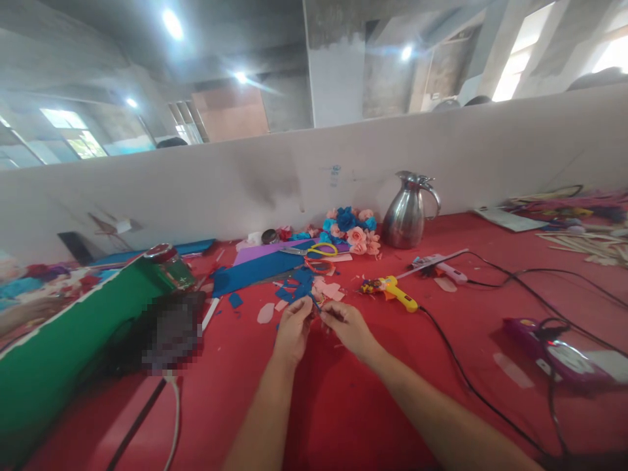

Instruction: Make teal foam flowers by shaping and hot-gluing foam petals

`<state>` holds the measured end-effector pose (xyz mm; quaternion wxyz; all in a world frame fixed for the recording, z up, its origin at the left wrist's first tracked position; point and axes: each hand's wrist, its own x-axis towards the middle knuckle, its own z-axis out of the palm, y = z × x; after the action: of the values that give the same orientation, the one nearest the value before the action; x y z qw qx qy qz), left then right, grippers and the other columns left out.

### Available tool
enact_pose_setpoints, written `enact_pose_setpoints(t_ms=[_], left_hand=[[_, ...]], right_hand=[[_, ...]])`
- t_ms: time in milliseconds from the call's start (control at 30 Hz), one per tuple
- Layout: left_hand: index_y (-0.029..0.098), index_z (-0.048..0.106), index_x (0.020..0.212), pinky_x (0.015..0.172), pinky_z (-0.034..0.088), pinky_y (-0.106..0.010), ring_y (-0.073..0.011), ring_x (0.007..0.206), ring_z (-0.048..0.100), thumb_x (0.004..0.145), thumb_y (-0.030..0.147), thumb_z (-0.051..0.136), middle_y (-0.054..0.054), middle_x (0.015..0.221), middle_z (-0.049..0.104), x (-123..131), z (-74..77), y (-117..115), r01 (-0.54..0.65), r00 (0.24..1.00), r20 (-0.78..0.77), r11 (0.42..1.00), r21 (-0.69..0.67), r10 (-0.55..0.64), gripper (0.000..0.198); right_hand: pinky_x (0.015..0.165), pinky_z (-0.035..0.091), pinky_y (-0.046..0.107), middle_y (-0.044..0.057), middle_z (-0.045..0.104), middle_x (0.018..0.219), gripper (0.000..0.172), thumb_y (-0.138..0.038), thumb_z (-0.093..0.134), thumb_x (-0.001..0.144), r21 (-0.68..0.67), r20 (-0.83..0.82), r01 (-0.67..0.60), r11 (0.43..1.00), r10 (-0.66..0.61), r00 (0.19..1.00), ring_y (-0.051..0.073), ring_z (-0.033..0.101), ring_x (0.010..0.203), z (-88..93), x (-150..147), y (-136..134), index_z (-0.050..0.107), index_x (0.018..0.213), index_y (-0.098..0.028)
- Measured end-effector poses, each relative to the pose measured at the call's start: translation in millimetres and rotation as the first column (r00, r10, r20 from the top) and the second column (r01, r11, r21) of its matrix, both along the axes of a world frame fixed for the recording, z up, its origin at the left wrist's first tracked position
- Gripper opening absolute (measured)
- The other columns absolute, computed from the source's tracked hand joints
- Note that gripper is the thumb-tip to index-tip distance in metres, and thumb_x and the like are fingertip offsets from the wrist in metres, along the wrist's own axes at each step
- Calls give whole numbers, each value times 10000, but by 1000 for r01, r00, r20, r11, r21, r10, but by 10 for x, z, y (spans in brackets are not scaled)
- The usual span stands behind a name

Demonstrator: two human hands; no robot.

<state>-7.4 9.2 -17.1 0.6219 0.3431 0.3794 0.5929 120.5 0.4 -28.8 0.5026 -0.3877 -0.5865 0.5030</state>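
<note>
Both of my hands meet low over the red table [353,418], fingertips pinched close together. Between them shows a small dark blue paper piece [316,303], partly hidden by the fingers. My left hand [296,327] is closed at its left side, and my right hand [349,327] pinches its right side. Just beyond the fingers lie blue paper cuttings [297,284] and pale pink paper petals [330,288]. Scissors with a yellow and an orange handle loop [321,250] rest behind them on blue sheets [260,273].
A yellow glue gun [400,294] and a pink-and-white one [449,268] lie to the right, cords trailing toward a purple power strip [557,353]. Behind stand a steel jug [406,212] and paper flowers [357,237]. A green panel [83,327] and a glass jar [171,267] are left.
</note>
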Motion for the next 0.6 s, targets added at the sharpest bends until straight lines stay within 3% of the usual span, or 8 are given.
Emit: enact_pose_setpoints(t_ms=[267,467,600], left_hand=[[153,643,634,592,402,-210,-84,575,492,566,324,810,17,632,594,-13,-54,33,13,999,52,1000,-8,-12,248],[164,650,682,574,405,-216,-90,595,529,580,367,806,4,713,637,-2,5,26,-18,997,78,1000,-16,19,275],[179,686,862,579,427,-231,-104,622,555,649,490,732,-23,792,664,8,26,18,35,992,120,999,-39,-31,380]], right_hand=[[512,388,219,-44,534,557,121,-285,525,771,-24,9,-30,999,31,999,107,487,496,43,3,-31,581,704,-202],[530,393,228,-44,539,556,129,-297,536,763,-13,-1,-44,999,44,999,111,493,502,16,-6,-24,571,680,-204],[516,392,231,-43,543,549,147,-325,551,753,-27,-7,-26,999,26,1000,111,494,489,25,-7,-27,572,672,-205]])
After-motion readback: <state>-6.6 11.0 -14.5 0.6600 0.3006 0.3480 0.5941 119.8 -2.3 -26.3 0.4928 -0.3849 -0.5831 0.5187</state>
